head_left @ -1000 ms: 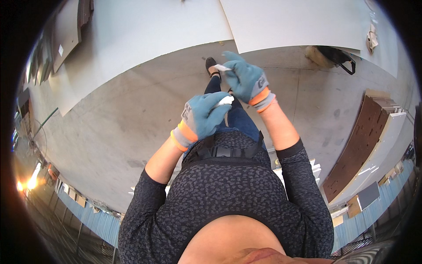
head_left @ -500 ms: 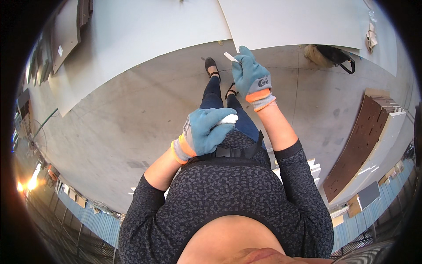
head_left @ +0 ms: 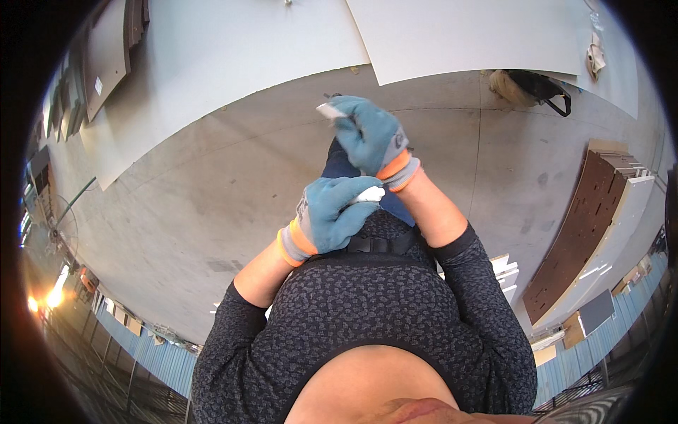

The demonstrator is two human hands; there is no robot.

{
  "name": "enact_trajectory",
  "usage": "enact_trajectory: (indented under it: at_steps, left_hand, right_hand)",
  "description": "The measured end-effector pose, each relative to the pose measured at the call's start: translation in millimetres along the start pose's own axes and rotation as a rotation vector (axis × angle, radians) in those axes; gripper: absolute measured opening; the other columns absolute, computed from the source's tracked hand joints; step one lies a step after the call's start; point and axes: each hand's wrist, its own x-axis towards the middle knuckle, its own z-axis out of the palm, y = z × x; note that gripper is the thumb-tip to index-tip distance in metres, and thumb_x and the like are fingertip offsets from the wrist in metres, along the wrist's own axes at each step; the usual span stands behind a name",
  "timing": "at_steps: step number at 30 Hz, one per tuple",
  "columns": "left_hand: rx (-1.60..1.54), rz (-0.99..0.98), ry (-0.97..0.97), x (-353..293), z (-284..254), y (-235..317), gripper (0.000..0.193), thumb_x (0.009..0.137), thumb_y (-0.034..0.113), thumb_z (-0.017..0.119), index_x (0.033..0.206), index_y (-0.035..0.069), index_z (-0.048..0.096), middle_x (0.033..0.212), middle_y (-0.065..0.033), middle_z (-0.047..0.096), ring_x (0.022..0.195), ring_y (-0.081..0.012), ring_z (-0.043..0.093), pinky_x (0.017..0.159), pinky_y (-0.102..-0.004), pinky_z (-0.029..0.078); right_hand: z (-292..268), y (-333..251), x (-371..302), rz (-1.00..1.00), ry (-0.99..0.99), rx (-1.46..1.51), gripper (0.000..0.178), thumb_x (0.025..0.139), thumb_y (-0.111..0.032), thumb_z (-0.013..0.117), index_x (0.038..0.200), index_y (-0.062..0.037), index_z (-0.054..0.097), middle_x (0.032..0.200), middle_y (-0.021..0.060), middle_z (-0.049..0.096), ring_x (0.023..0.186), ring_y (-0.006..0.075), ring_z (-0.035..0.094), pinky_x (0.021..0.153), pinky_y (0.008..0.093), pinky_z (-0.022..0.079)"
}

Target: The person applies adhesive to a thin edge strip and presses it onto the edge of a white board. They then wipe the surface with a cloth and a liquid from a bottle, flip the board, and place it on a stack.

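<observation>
Both my hands wear blue-grey work gloves with orange cuffs. My left hand (head_left: 330, 213) is closed in front of my waist around a small white object (head_left: 369, 195), whose rounded end pokes out past thumb and fingers; the rest lies hidden in the palm. Slightly farther out, my right hand (head_left: 369, 136) is closed, its fingertips pinching a thin flat white piece (head_left: 330, 111) that points to the left. Motion blurs that hand a little, and I cannot make out the exact kind of either white thing. The hands are close together, the right one beyond the left.
A large white panel (head_left: 459, 35) lies on the wide pale worktop (head_left: 233, 49) ahead. Beneath its edge sits a dark bag-like thing (head_left: 540, 90) with a black handle. Brown boards (head_left: 575, 226) are stacked at the right, more boards (head_left: 106, 63) at the far left. A fan (head_left: 60, 230) stands left.
My right hand has swung left and nearer to me, carrying the thin white piece with it. My left hand has stayed nearly in place with its white object.
</observation>
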Motion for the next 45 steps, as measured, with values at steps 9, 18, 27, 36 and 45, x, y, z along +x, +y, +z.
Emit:
enact_trajectory:
  at_steps: [9,18,27,36,45]
  left_hand:
    - [0.014,0.029,0.017,1,-1,-11,0.029,0.086,0.003,0.071,0.114,-0.001,0.071,0.082,-0.0154,0.072,0.063,-0.0287,0.067,0.058,-0.0354,0.049]
    - [0.004,-0.044,0.051,1,-3,-12,0.022,0.09,0.008,0.07,0.11,0.0,0.071,0.076,-0.0147,0.069,0.066,-0.031,0.068,0.061,-0.0378,0.051]
    - [0.013,-0.037,0.058,3,-3,-14,0.022,0.089,0.007,0.07,0.11,0.0,0.071,0.075,-0.015,0.069,0.066,-0.0313,0.069,0.061,-0.0378,0.051]
    - [0.06,-0.025,0.011,2,-6,-18,0.028,0.087,0.004,0.072,0.114,-0.001,0.072,0.087,-0.0162,0.075,0.069,-0.0282,0.071,0.063,-0.0341,0.053]
    - [0.066,-0.04,0.015,3,-3,-17,0.027,0.088,0.006,0.072,0.114,0.0,0.072,0.088,-0.0148,0.076,0.07,-0.027,0.071,0.063,-0.0341,0.053]
  right_hand:
    - [-70,51,18,0.426,-0.111,-0.616,0.04,0.102,-0.042,0.055,0.1,-0.0061,0.072,0.094,0.0233,0.072,0.088,0.0443,0.068,0.075,0.0515,0.053]
    - [-60,63,13,0.407,-0.166,-0.662,0.04,0.104,-0.042,0.053,0.105,-0.0079,0.073,0.096,0.0224,0.072,0.09,0.0444,0.067,0.078,0.0527,0.052]
    - [-59,62,13,0.408,-0.27,-0.738,0.037,0.102,-0.04,0.052,0.099,-0.0093,0.073,0.094,0.0195,0.073,0.088,0.0406,0.07,0.078,0.051,0.056]
    - [-64,65,5,0.501,-0.201,-0.664,0.037,0.102,-0.04,0.053,0.094,-0.0078,0.071,0.09,0.0214,0.072,0.086,0.0433,0.068,0.074,0.0526,0.053]
    - [-58,60,9,0.497,-0.239,-0.737,0.039,0.102,-0.041,0.051,0.094,-0.0082,0.072,0.091,0.0215,0.072,0.085,0.0432,0.07,0.076,0.0519,0.055]
